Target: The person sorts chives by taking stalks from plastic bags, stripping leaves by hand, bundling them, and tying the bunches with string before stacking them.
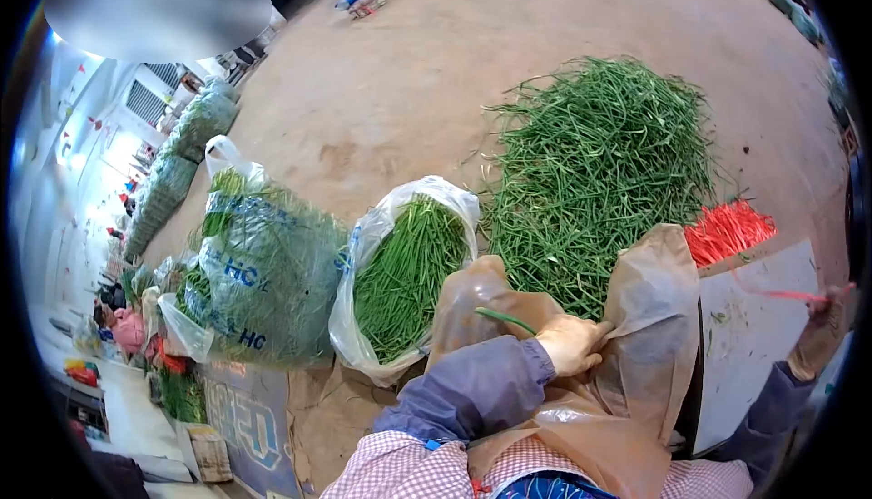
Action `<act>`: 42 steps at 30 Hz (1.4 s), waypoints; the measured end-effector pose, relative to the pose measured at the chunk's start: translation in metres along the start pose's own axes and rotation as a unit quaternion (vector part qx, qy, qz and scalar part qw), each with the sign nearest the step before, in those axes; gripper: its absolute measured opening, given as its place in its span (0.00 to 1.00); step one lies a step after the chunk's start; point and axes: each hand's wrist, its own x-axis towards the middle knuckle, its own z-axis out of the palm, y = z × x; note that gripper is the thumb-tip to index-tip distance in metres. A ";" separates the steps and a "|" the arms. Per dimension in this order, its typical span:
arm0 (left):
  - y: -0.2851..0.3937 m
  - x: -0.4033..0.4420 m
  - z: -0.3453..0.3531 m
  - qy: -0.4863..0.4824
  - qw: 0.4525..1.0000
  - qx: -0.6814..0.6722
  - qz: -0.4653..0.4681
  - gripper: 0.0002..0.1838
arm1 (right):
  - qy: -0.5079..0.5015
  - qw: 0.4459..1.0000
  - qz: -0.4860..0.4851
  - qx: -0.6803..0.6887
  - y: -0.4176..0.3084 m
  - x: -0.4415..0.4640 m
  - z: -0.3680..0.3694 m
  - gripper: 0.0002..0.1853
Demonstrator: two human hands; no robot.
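My left hand (570, 345) is closed over the tan plastic sheet across my lap (649, 326). A green stalk (505, 320) sticks out to the left from under this hand; the rest of it is hidden. Out at the far right, my right hand (819, 331) is raised and closed on a thin red strip (772, 294), which trails to the left. Just ahead of my knees lies a large loose heap of green stalks (599, 172). Beside the heap, a bundle of red strips (729, 230) rests near a white board (758, 326).
Left of the heap stands an open white plastic bag (459, 197) packed with green stalks. Farther left is a full clear bag with blue lettering (263, 272). Stacked green bags (173, 181) line the left side. A person in pink (129, 328) is at far left.
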 end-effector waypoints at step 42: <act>-0.329 -0.160 0.182 0.318 0.751 -0.467 -0.342 0.18 | -0.844 0.432 -0.273 -0.163 0.092 -0.420 0.625 0.20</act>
